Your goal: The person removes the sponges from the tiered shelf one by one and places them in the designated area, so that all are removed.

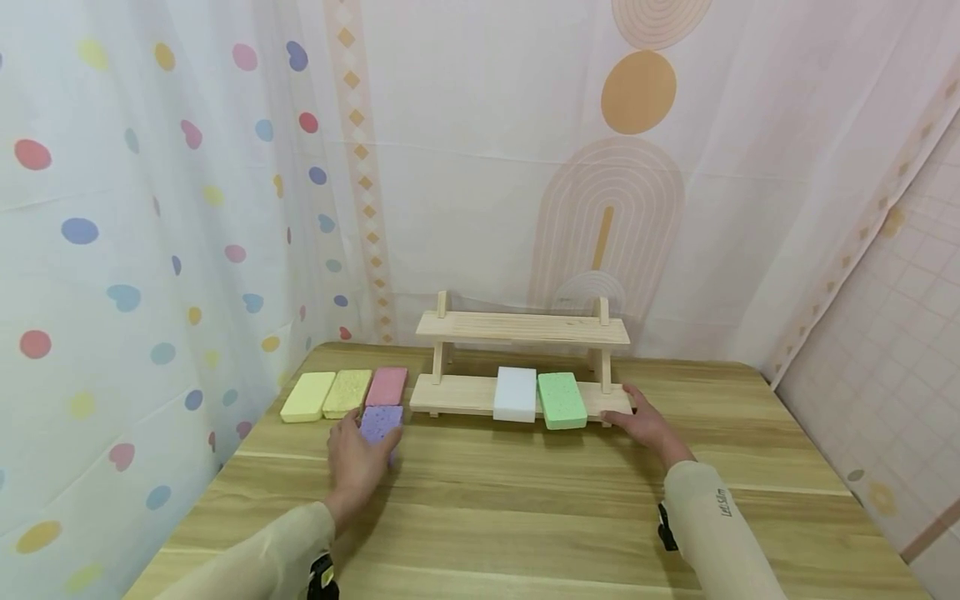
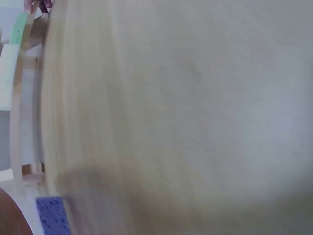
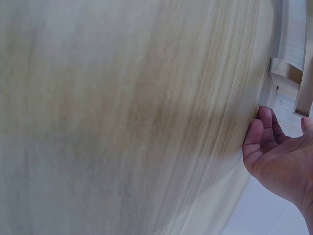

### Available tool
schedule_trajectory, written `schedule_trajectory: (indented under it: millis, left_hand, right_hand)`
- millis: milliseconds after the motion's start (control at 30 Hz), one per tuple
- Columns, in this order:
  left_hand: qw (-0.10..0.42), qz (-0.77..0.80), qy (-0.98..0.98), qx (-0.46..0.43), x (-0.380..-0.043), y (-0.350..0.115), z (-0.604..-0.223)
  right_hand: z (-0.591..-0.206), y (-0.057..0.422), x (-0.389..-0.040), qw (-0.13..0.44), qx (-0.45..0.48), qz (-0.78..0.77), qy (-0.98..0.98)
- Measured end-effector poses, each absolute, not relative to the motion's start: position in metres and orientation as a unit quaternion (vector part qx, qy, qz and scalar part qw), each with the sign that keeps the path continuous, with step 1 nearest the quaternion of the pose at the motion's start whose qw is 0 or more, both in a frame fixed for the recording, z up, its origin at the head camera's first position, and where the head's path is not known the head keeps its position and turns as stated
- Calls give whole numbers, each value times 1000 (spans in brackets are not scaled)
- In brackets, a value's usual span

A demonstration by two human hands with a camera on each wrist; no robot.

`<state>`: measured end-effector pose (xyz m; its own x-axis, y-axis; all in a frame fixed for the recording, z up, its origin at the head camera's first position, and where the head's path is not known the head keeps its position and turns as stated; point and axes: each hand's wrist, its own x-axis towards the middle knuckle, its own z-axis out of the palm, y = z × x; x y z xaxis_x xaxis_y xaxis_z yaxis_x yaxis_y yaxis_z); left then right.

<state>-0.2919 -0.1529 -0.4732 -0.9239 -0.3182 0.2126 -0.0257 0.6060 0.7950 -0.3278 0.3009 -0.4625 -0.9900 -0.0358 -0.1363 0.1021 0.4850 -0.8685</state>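
Note:
My left hand (image 1: 358,457) holds a purple sponge (image 1: 381,422) between thumb and fingers, low over the table, just in front of a pink sponge (image 1: 387,387). Only part of the purple sponge (image 2: 53,215) shows in the left wrist view. At the right end of a two-tier wooden shelf (image 1: 457,392), my right hand (image 1: 647,423) grips the lower board, thumb at the front edge. The right wrist view shows that hand (image 3: 281,159) with curled fingers by the board's end. A white sponge (image 1: 515,394) and a green sponge (image 1: 562,401) lie side by side on the lower tier.
A pale yellow sponge (image 1: 308,397) and a darker yellow sponge (image 1: 347,393) lie left of the pink one. The wooden table (image 1: 525,517) meets hanging curtains (image 1: 465,167) behind and a dotted curtain (image 1: 150,250) at the left.

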Motion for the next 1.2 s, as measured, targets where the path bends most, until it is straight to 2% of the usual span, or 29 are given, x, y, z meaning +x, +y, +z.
schedule_trajectory:
  millis: [500,1200]
  left_hand:
    - [174,-482,-856,64,-311,-99,-458]
    - [170,-514,-840,30,-311,-14,-460]
  right_hand:
    - [-459,298,-325,67,25,-498,864]
    - [-459,297,-325,67,25,-496,866]
